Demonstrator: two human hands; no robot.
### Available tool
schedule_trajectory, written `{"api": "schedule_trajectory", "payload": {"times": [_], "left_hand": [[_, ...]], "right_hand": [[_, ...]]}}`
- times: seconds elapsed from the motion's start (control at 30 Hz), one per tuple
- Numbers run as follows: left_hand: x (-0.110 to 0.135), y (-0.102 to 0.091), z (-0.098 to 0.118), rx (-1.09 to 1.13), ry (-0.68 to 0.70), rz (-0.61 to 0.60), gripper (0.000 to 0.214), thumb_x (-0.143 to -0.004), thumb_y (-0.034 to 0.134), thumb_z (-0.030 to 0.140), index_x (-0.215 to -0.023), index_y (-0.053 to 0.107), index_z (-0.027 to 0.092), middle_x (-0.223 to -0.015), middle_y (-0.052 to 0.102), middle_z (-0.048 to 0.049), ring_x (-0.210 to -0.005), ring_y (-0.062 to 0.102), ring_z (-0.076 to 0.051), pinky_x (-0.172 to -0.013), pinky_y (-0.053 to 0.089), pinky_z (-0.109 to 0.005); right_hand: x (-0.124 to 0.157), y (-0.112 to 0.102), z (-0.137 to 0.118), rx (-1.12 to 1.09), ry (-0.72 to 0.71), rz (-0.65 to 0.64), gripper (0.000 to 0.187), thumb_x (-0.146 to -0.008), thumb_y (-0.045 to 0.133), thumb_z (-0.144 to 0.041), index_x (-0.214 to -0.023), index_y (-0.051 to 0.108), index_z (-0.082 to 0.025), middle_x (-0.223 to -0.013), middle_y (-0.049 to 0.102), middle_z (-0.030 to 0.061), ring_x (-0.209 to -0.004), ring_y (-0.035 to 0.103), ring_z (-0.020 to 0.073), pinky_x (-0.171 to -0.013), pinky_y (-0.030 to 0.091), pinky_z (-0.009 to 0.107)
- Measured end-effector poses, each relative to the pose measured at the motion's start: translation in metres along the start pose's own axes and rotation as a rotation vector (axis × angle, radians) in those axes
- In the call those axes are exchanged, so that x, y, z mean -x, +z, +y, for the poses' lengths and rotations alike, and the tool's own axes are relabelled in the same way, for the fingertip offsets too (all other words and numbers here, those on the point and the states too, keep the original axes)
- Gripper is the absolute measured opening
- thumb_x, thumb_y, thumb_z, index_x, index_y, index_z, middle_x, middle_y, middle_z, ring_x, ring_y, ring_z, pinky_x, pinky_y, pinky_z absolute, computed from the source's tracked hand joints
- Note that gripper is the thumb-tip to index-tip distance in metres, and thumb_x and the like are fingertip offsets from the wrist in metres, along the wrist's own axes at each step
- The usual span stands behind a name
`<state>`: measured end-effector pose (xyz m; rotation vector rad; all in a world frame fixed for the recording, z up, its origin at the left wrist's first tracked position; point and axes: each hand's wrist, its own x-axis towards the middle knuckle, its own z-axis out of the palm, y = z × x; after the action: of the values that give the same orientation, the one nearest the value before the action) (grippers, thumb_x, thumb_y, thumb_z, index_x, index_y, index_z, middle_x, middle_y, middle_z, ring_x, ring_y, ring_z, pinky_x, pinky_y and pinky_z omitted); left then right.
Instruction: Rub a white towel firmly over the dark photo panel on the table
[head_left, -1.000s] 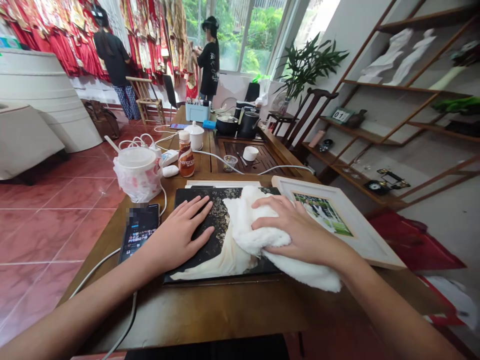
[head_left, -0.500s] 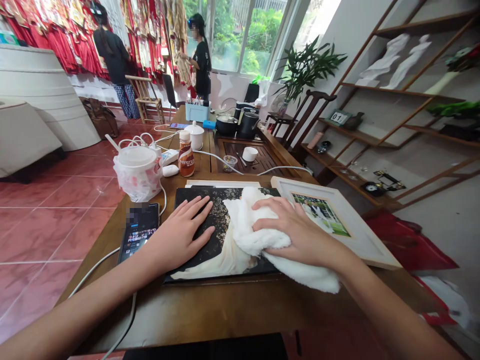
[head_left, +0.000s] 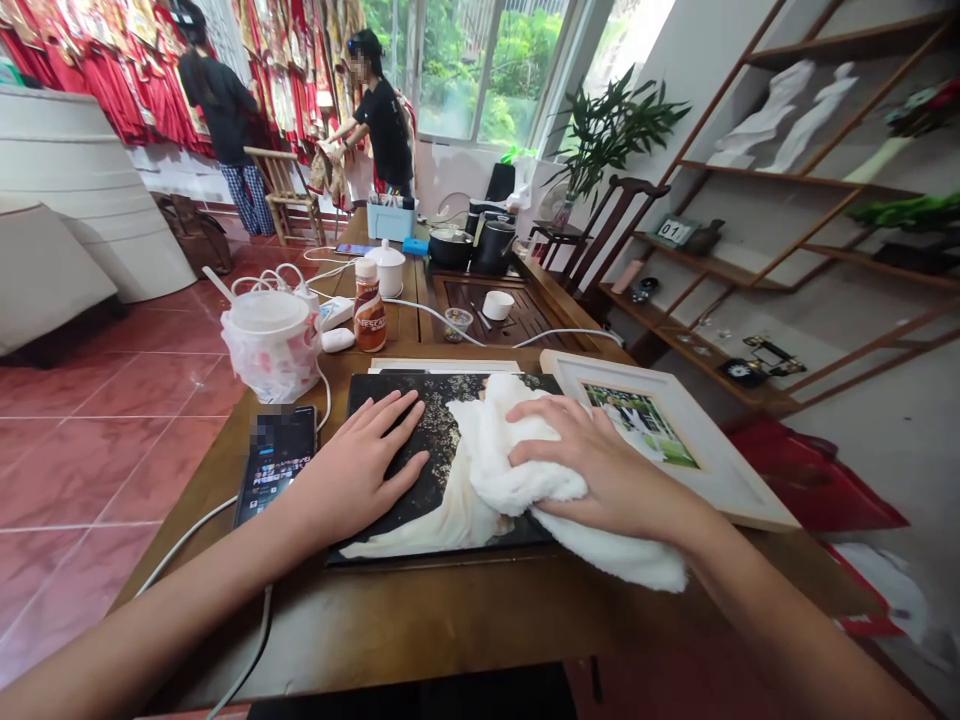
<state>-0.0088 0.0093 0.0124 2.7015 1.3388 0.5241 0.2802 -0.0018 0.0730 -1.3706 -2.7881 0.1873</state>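
Observation:
My left hand (head_left: 356, 465) lies flat with its fingers apart on a black board (head_left: 439, 450), which carries a glittery print of a white gown. My right hand (head_left: 600, 465) presses a crumpled white towel (head_left: 491, 455) onto the board's right part, gripping it. One end of the towel hangs past the board's front edge. A light wooden picture frame (head_left: 720, 470) with a photo lies just right of the board, close to my right hand and apart from it. The board rests on a wooden table (head_left: 420, 620).
A phone (head_left: 275, 465) lies left of the board. Behind it stand a bagged white cup (head_left: 270, 345), a Nescafé bottle (head_left: 369, 312), cables and a tea tray (head_left: 465, 300). Two co-workers (head_left: 375, 130) stand among red garments beyond. Wooden shelves rise on the right.
My hands and the towel barely shift on the board. The co-worker by the window now leans left, reaching toward a garment, and the whole view has tilted slightly.

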Motion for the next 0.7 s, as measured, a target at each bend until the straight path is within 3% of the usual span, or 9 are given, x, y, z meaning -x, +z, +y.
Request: {"api": "schedule_trajectory", "payload": {"times": [0.23,0.5,0.7], "left_hand": [[0.001,0.000,-0.002,-0.008,0.010,-0.007,0.055,-0.101,0.039,0.043,-0.151,0.034,0.018,-0.157,0.033,-0.0088,-0.146,0.025,-0.026,-0.119,0.024,-0.048],[0.000,0.002,0.002,-0.041,-0.019,0.000,0.057,-0.102,0.038,0.043,-0.150,0.034,0.015,-0.158,0.030,-0.0110,-0.146,0.025,-0.027,-0.119,0.025,-0.048],[0.000,0.000,-0.002,-0.044,0.018,-0.030,0.056,-0.102,0.037,0.042,-0.151,0.033,0.015,-0.157,0.031,-0.0095,-0.147,0.024,-0.026,-0.119,0.023,-0.048]], "right_hand": [[-0.034,-0.004,0.010,-0.003,0.022,0.047,0.021,-0.083,0.059,-0.042,-0.102,0.067,-0.037,-0.137,0.047,0.0040,-0.126,0.037,0.0370,-0.091,0.034,0.062],[0.002,0.001,-0.004,0.023,0.003,0.001,0.022,-0.081,0.061,-0.034,-0.102,0.066,-0.038,-0.139,0.045,0.0029,-0.128,0.036,0.0368,-0.089,0.036,0.058],[-0.019,0.000,0.006,0.008,0.029,0.023,0.021,-0.082,0.060,-0.039,-0.102,0.066,-0.037,-0.139,0.045,0.0034,-0.127,0.036,0.0355,-0.092,0.034,0.059]]}}
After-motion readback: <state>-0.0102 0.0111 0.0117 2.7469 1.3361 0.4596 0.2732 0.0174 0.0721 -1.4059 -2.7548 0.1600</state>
